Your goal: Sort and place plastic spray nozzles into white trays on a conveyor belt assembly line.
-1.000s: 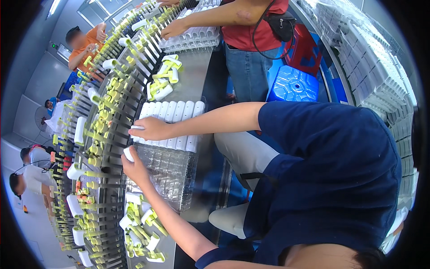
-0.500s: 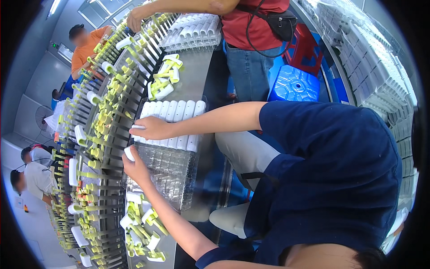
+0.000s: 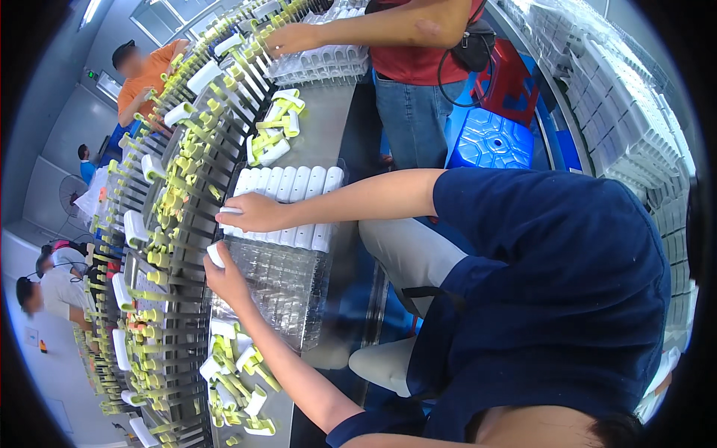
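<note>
My left hand (image 3: pixel 226 280) is closed around a short white plastic piece (image 3: pixel 216 255), which points toward the rack. Just beyond it, my right hand (image 3: pixel 258 213) is closed over a white piece (image 3: pixel 230 213) at the near-rack edge of a clear plastic tray. Rows of long, rounded white plastic pieces (image 3: pixel 302 183) fill that tray, partly hidden under my right forearm. More clear trays (image 3: pixel 272 280) are stacked beside it, below my right wrist. To the left runs a rack of dark bars (image 3: pixel 183 287) carrying yellow-green parts (image 3: pixel 179 179), several with white pieces (image 3: pixel 136 228) on them.
White and yellow-green assemblies lie loose on the metal table in two piles (image 3: pixel 276 127) (image 3: pixel 243 381). A co-worker in red (image 3: pixel 414 52) stands at the top, reaching over the rack. A blue stool (image 3: pixel 493 140) stands behind. Stacked white trays (image 3: pixel 627 112) line the right side.
Both my hands stay where they were. White pieces on the rack have shifted slightly downward in the picture. The red-clad co-worker's hand has moved right, toward the far tray stack.
</note>
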A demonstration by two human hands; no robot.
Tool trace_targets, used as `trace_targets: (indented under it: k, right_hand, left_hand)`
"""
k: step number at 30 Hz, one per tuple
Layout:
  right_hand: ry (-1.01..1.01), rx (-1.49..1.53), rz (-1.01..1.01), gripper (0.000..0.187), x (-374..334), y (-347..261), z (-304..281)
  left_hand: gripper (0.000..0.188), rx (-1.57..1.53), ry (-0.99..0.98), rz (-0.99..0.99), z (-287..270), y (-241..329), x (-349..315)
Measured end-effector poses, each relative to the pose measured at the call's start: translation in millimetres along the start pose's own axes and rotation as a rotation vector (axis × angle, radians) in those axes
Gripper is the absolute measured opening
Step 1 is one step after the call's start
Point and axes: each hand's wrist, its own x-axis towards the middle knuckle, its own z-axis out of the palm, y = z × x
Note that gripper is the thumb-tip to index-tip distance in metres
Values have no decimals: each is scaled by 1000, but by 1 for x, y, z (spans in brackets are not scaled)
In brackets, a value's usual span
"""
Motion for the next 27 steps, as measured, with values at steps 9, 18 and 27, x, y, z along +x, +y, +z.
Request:
trace_targets:
  k: [9, 18, 27]
  right_hand:
    - [-4, -12, -13, 55, 0, -2, 0]
    - [4, -7, -33, 55, -1, -2, 0]
    - [3, -15, -4, 55, -2, -4, -1]
  left_hand:
    - [45, -24, 2, -4, -1, 0, 0]
    - [47, -26, 1, -4, 0, -2, 0]
    - [45, 1, 8, -1, 0, -2, 0]
